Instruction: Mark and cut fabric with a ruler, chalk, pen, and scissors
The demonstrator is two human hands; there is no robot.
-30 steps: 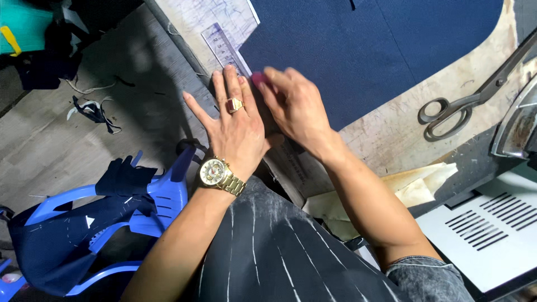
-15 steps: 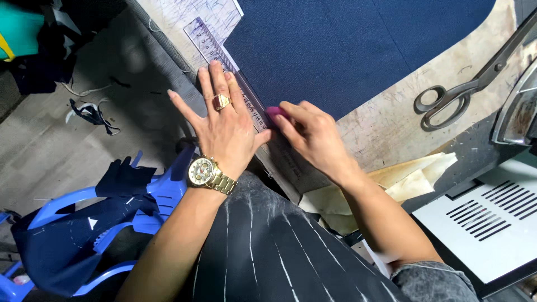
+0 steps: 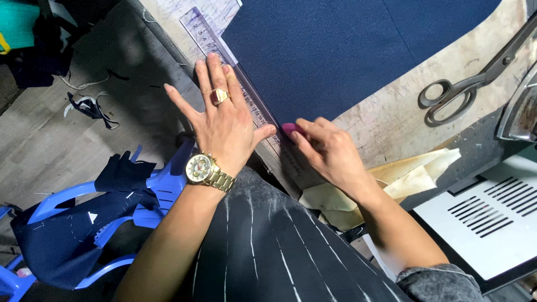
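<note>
My left hand [image 3: 224,120] lies flat with spread fingers on a clear plastic ruler [image 3: 246,95], pressing it along the edge of a dark navy fabric piece [image 3: 347,50] on the worktable [image 3: 391,117]. It wears a ring and a gold wristwatch. My right hand [image 3: 330,151] pinches a small pink piece of tailor's chalk [image 3: 290,129] against the ruler's edge at the near corner of the fabric.
Large metal scissors [image 3: 470,84] lie on the table at the right. Cream paper pieces [image 3: 403,179] hang off the table's near edge. A blue plastic chair [image 3: 112,207] holding navy cloth stands on the floor at the left. A white vented box [image 3: 486,218] sits lower right.
My right hand has slid the chalk along the ruler toward me, down to the fabric's near corner. My left hand stays pressed on the ruler.
</note>
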